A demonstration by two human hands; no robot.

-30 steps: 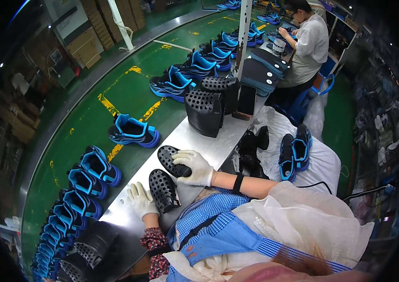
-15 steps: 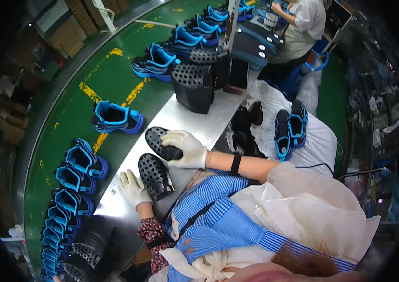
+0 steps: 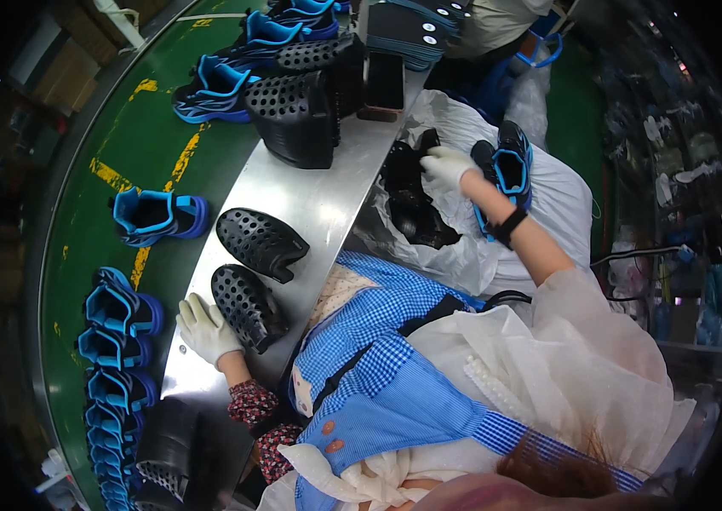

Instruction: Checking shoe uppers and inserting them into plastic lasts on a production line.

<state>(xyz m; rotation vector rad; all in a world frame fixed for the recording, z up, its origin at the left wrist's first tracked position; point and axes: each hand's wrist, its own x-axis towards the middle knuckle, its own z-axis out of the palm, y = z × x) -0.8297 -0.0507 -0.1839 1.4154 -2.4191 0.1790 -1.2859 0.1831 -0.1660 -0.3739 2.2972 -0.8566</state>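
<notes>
Two black perforated plastic shoe inserts, a far one (image 3: 260,244) and a near one (image 3: 247,308), lie side by side on the metal bench (image 3: 327,204). My left hand (image 3: 208,330), in a white glove, rests on the bench beside the near insert, fingers stretched out. My right hand (image 3: 449,169), also gloved, reaches out to the right over an opened plastic bag (image 3: 467,268) of black pieces (image 3: 416,204). Its fingers are curled beside a dark piece at the bag's far end. What they hold, if anything, is hidden.
Blue-and-black shoes line the green conveyor (image 3: 80,230), one of them standing alone (image 3: 157,213). Black perforated blocks (image 3: 293,119) and a phone-like dark slab (image 3: 384,83) sit at the bench's far end. A pair of shoes (image 3: 510,162) stands on a white sack (image 3: 561,213).
My right hand has let go of the far insert and moved right to the bag of black pieces. My left hand stays by the near insert. The view has shifted.
</notes>
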